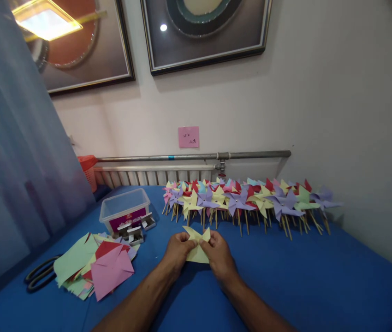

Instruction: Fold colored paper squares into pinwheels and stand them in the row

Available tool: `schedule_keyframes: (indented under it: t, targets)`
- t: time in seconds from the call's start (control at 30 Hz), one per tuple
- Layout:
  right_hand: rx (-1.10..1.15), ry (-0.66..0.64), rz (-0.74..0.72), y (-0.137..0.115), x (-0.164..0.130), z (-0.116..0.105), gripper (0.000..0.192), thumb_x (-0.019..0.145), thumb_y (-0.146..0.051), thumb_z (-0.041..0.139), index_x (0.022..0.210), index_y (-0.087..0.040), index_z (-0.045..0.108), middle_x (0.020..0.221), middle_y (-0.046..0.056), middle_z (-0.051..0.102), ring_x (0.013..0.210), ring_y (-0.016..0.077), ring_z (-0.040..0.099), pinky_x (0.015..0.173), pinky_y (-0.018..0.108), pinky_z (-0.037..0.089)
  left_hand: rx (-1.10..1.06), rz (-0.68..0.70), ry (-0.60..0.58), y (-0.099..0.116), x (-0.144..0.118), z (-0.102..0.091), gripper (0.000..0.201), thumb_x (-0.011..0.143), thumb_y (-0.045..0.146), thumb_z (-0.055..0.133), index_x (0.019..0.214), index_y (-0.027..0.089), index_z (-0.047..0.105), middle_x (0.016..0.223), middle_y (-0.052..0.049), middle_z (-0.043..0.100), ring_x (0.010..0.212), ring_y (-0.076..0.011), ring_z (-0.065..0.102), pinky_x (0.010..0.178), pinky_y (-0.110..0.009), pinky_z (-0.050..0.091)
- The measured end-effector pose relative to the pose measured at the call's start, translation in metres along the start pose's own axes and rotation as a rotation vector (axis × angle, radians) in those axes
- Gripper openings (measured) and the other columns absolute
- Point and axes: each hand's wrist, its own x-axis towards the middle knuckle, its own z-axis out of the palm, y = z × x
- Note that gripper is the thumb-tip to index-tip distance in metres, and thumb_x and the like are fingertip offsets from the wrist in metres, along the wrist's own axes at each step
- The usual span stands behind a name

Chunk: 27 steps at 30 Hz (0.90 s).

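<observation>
A pale yellow paper square [196, 246], partly folded into pinwheel points, is held just above the blue table. My left hand [178, 251] pinches its left side and my right hand [219, 253] pinches its right side, fingertips close together at the paper's middle. Behind my hands lies a long row of finished paper pinwheels [247, 200] on wooden sticks, in purple, yellow, red, pink and green.
A loose pile of coloured paper squares [95, 267] lies at left, with black scissors [38, 276] beside it. A clear plastic box [125, 210] and small staple boxes [135, 230] sit behind the pile. The blue table [320, 281] meets a wall with a radiator pipe [192, 157].
</observation>
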Motion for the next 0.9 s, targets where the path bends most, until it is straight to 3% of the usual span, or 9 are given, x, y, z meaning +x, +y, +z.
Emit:
schedule_keyframes:
  t: [0.2,0.57,0.9]
  targets:
    - [-0.035,0.016,-0.037,-0.002,0.001,-0.002,0.038,0.066,-0.034,0.072,0.099,-0.023,0.059,0.081,0.005,0.078,0.073,0.0268,0.074,0.057,0.032,0.054,-0.053,-0.002,-0.031,0.007,-0.006,0.003,0.035,0.053,0.037,0.083,0.058,0.017,0.055,0.05,0.001,0.058,0.045,-0.0092,0.048,0.05,-0.023,0.036]
    - [-0.063,-0.051,-0.042,-0.007,-0.002,-0.001,0.034,0.068,-0.031,0.071,0.099,-0.024,0.06,0.085,0.005,0.079,0.08,0.0279,0.075,0.06,0.033,0.055,0.056,-0.02,-0.007,0.007,-0.003,-0.002,0.029,0.052,0.033,0.082,0.062,0.015,0.061,0.052,-0.001,0.061,0.045,-0.0107,0.049,0.05,-0.024,0.035]
    - [-0.068,-0.103,-0.045,-0.018,-0.007,-0.003,0.036,0.068,-0.028,0.069,0.102,-0.023,0.059,0.082,0.003,0.077,0.074,0.0247,0.073,0.06,0.031,0.053,0.057,-0.028,0.012,0.005,0.0,-0.005,0.028,0.048,0.027,0.084,0.059,0.015,0.061,0.053,-0.002,0.064,0.047,-0.014,0.055,0.051,-0.026,0.04]
